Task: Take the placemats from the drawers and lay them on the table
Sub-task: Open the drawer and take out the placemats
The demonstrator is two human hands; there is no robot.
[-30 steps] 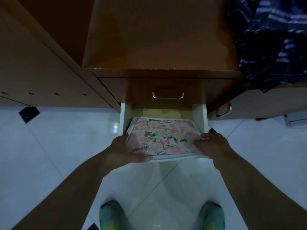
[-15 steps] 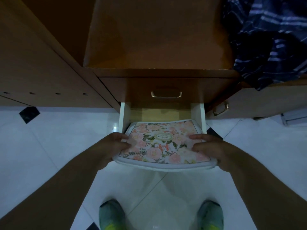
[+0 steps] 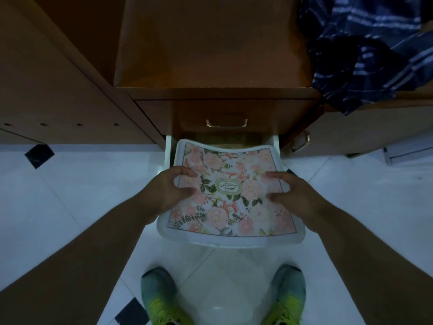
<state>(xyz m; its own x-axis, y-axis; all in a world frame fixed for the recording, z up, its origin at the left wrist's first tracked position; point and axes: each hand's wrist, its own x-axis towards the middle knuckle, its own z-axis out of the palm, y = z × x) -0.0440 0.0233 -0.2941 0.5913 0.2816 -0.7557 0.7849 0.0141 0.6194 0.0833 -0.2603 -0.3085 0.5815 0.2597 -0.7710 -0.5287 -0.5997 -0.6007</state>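
Holding the floral placemat (image 3: 230, 195) by its two side edges, the left hand (image 3: 169, 192) pinches the left edge with thumb on top, and the right hand (image 3: 289, 195) grasps the right edge the same way. The mat hangs above the open drawer (image 3: 168, 151), its far edge over the drawer's mouth and its near edge out over the tiled floor (image 3: 70, 195). It looks limp and bows between the hands, so a loosened grip on either side could let it fold or slide onto the floor; its far edge might also catch on the closed upper drawer (image 3: 226, 113) if lifted steeply. What else lies in the open drawer I cannot tell, since the mat covers it. Striped cloth (image 3: 370, 48) lies at the cabinet's right.
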